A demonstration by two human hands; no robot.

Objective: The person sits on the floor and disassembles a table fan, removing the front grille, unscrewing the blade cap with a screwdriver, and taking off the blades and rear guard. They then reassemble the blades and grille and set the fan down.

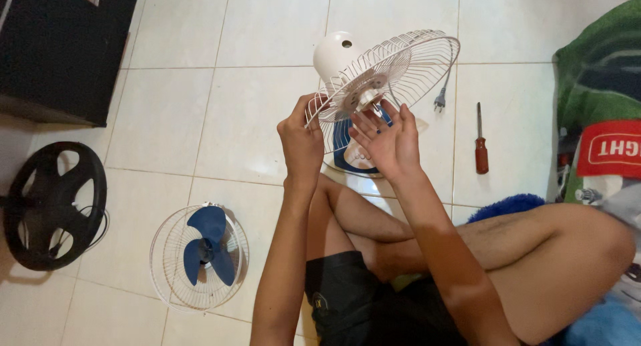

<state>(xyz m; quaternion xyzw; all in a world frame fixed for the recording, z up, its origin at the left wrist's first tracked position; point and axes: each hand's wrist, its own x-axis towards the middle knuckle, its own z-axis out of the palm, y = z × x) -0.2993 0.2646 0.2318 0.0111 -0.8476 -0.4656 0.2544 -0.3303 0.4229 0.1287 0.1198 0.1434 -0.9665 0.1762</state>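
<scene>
Two hands meet at a white table fan (347,59) that stands on the tiled floor (254,119) in front of us, seen from the one head view we have. Our left hand (302,140) is clenched on the lower left rim of the rear wire guard (400,69), thumb and fingers wrapped round the outer wires. Our right hand (387,140) is released, palm spread and fingers splayed, its fingertips (374,112) at the hub in the middle of the guard, just beside the motor shaft; we cannot tell whether they press on it or merely brush it. The guard tilts up and to the right, with the rounded white motor housing behind it and the fan's blue and white base (347,156) below, partly hidden by our hands.

Well apart on the left, a second wire guard (199,256) lies flat on the tiles with the blue fan blade (207,246) resting inside it. Further left lies a black round frame (53,206) with spokes. To the right of the fan, a red-handled screwdriver (481,140) lies on the floor, near the fan's plug (440,100). We sit cross-legged, our knees under our forearms, with a green cloth (594,59) at the right edge.
</scene>
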